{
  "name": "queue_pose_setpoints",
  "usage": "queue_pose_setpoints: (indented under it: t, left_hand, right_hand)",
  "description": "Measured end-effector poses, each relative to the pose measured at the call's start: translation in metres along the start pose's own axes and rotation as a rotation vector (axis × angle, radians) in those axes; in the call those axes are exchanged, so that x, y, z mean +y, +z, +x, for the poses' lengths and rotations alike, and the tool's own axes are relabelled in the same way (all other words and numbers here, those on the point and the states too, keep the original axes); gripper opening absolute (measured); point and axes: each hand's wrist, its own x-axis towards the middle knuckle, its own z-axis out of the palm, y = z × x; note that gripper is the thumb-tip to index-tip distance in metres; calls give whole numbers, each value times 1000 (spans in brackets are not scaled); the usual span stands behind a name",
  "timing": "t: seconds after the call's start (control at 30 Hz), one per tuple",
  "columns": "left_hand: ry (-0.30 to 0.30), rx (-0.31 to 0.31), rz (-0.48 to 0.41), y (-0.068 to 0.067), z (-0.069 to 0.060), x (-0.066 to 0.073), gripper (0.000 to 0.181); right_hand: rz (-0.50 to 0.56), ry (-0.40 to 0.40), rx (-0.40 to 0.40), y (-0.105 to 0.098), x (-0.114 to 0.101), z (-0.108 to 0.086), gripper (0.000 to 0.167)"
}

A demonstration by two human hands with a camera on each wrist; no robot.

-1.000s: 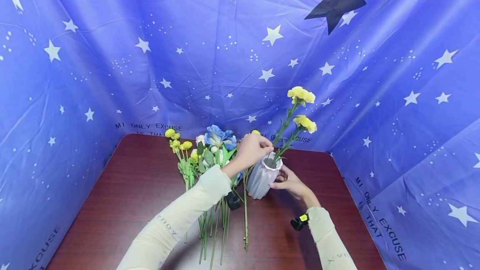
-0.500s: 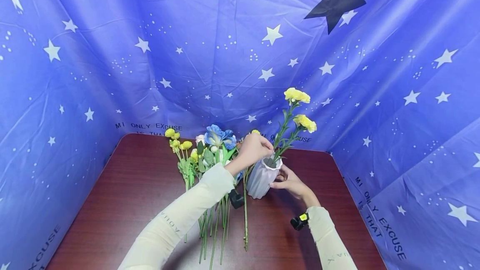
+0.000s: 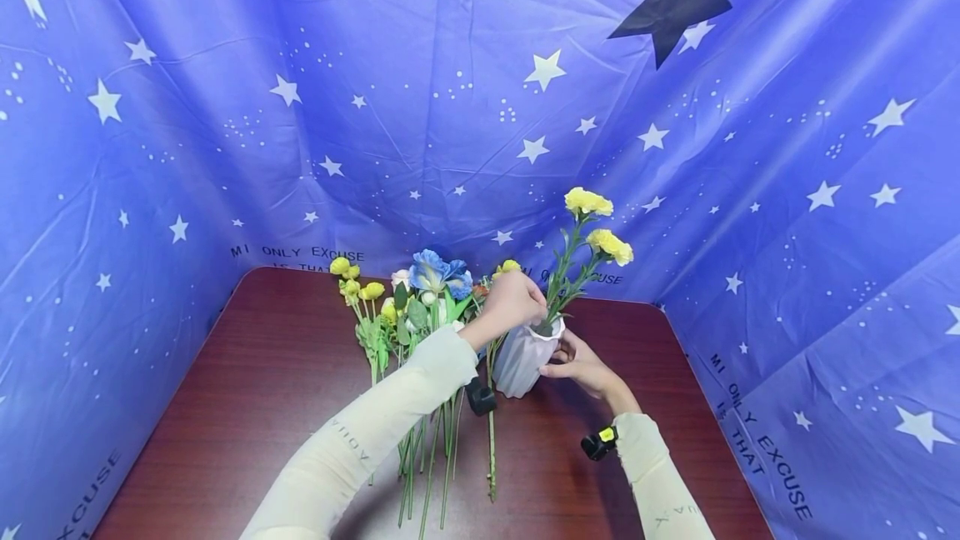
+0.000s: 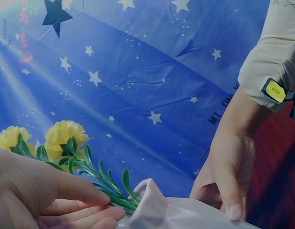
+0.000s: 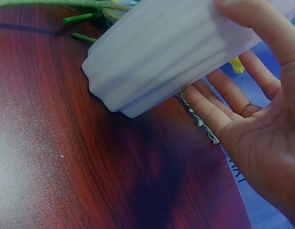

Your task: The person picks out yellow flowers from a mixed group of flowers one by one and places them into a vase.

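Note:
A white fluted vase [image 3: 521,361] stands on the table, with two yellow carnations rising from its mouth. My left hand [image 3: 512,307] is at the rim, where its thumb and fingers pinch the green stem of the upper carnation [image 3: 588,202]. The lower carnation [image 3: 611,247] leans to the right. In the left wrist view the leafy stems [image 4: 106,183] run into the vase's wavy opening beside my fingers. My right hand [image 3: 588,367] grips the vase from the right side; the right wrist view has its thumb on one side of the wall and curled fingers [image 5: 233,90] on the other.
Several artificial flowers lie left of the vase, among them a blue one [image 3: 431,272] and small yellow ones [image 3: 371,291]; their stems point to the near edge. One long stem [image 3: 492,448] lies close to the vase. A starry blue cloth [image 3: 450,107] surrounds the dark red table [image 3: 285,390].
The upper carnation has sunk lower and shifted slightly left as its stem slid deeper into the vase. My left wrist moved a little right. My right hand and the vase stayed put.

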Motion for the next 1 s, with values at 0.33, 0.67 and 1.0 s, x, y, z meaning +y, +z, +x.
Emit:
queue_pose_setpoints:
  t: [0.33,0.67,1.0]
  left_hand:
    - [-11,4,81,6,-1,0,18]
    - [-33,-14,95,8,-1,2,22]
    - [-39,-16,59,10,-1,1,24]
  right_hand:
    - [12,-15,-6,0,1,0,87]
    - [19,-2,3,2,-2,-1,89]
    - [30,-30,6,1,3,0,74]
